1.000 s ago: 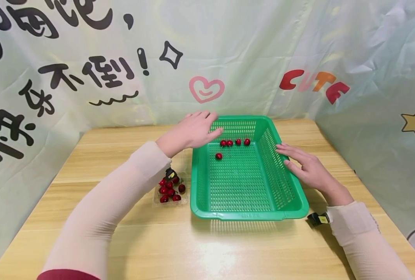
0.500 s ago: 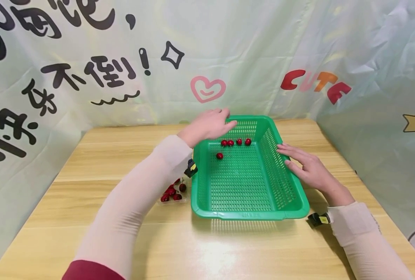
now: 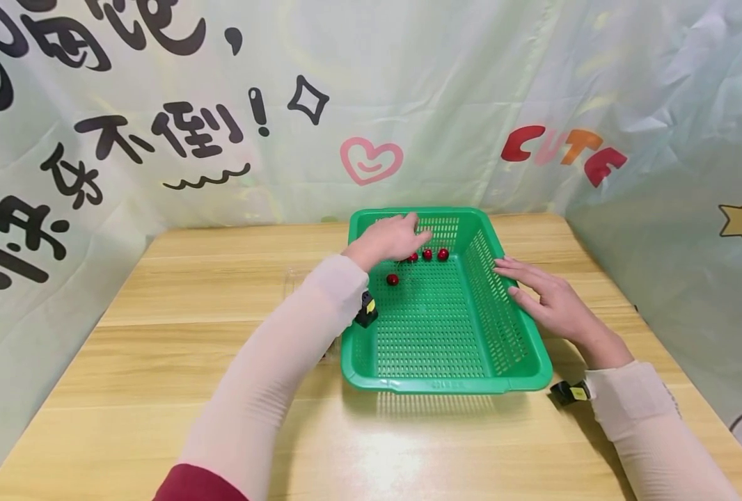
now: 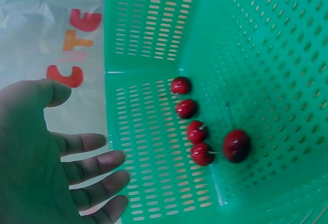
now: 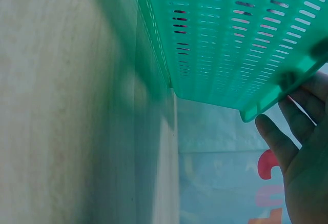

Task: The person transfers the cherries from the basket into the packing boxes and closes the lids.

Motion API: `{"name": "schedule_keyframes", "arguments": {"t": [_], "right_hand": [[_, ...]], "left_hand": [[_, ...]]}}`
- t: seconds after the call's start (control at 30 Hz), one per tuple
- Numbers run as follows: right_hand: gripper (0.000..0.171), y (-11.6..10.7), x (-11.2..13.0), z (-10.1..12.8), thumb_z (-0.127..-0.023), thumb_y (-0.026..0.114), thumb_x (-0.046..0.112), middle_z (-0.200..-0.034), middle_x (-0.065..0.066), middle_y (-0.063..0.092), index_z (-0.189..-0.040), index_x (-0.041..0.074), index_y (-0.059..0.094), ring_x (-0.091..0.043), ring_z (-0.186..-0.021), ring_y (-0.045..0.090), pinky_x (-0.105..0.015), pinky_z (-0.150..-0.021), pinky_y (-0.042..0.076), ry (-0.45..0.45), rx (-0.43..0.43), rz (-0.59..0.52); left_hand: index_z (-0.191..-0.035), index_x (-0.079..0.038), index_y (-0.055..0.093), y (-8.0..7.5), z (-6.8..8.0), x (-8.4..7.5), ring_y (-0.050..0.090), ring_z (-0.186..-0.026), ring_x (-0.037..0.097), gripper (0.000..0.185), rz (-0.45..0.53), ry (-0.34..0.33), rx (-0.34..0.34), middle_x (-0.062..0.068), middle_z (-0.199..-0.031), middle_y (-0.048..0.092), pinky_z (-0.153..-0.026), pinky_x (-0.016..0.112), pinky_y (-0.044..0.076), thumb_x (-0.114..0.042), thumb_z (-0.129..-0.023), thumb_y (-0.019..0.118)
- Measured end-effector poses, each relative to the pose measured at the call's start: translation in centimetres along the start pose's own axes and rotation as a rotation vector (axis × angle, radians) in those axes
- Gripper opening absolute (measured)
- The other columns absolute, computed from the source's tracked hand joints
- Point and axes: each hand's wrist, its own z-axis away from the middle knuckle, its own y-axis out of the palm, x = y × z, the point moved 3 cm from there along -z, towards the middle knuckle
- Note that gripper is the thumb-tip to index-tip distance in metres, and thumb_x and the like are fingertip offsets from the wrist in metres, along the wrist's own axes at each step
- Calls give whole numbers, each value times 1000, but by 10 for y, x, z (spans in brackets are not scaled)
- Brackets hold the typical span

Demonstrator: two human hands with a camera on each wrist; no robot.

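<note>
A green plastic basket (image 3: 446, 385) stands on the table. Over its far left part hovers my left hand (image 3: 391, 240), palm down, fingers loosely spread and holding nothing; the left wrist view shows the same hand (image 4: 46, 157) beside the far wall. Several red cherries (image 4: 186, 108) line the foot of that wall, and a single darker cherry (image 4: 237, 146) lies on the basket floor nearby. On the basket's right rim rests my right hand (image 3: 549, 299), its fingers relaxed along the edge. From below, the right wrist view shows those fingertips (image 5: 297, 119) at the rim.
Left of the basket is a clear plastic box (image 3: 292, 278), mostly hidden by my left forearm. The wooden table (image 3: 177, 306) extends around both. A printed cloth (image 3: 446, 139) closes off the back and sides.
My left hand has moved right, from the basket's left rim to over its inside, and the forearm now covers the box of cherries. The right hand has stayed in place.
</note>
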Motion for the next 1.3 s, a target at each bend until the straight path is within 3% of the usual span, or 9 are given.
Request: {"name": "schedule_keyframes", "arguments": {"t": [0.17, 0.5, 0.63, 0.9, 1.1, 1.2, 1.3], "right_hand": [[46, -1, 0, 0, -94, 63, 7, -146, -9, 48, -139, 11, 55, -18, -139, 37, -20, -108, 26, -2, -3, 4], [46, 0, 1, 0, -94, 62, 8, -146, -9, 48, -139, 12, 55, -19, -139, 37, -24, -109, 28, 3, 3, 7], [46, 0, 2, 0, -94, 62, 8, -147, -8, 47, -139, 12, 55, -19, -139, 37, -26, -109, 29, 13, 6, 5], [46, 0, 2, 0, -95, 62, 9, -147, -8, 47, -140, 13, 55, -21, -139, 37, -33, -110, 31, 29, 13, -1], [47, 0, 2, 1, -94, 63, 9, -147, -8, 46, -140, 13, 54, -22, -139, 37, -41, -110, 32, 34, 17, -4], [47, 0, 2, 1, -94, 63, 9, -147, -8, 46, -140, 14, 54, -23, -139, 37, -42, -110, 33, 36, 18, -6], [46, 0, 2, 0, -94, 63, 9, -147, -8, 46, -140, 13, 54, -22, -139, 37, -38, -110, 32, 34, 18, -7]], "left_hand": [[-156, -11, 19, 11, -3, 4, 19, -147, 26, 68, 2, -9, 15, 6, -159, 25, -117, 43, 16, -52, -103, 30], [-156, -12, 21, 27, -5, 10, 21, -145, 30, 71, -83, -21, 56, 11, -159, 23, -115, 44, 22, -51, -101, 42], [-156, -13, 24, 30, -6, 12, 25, -144, 29, 69, -89, -27, 83, 10, -158, 28, -113, 44, 27, -47, -101, 47], [-153, -12, 31, 38, -5, 19, 36, -139, 27, 64, -160, -22, 215, 8, -154, 36, -108, 40, 35, -40, -100, 53], [-153, -13, 33, 39, -4, 19, 39, -136, 27, 64, -183, -33, 214, 9, -151, 40, -103, 39, 38, -37, -98, 56], [-142, -11, 49, 39, -2, 19, 49, -123, 24, 52, -216, -39, 222, 9, -140, 52, -96, 38, 42, -33, -97, 59], [-121, -9, 62, 41, -1, 20, 53, -103, 22, 33, -255, -32, 244, 7, -122, 59, -86, 35, 44, -30, -95, 61]]}}
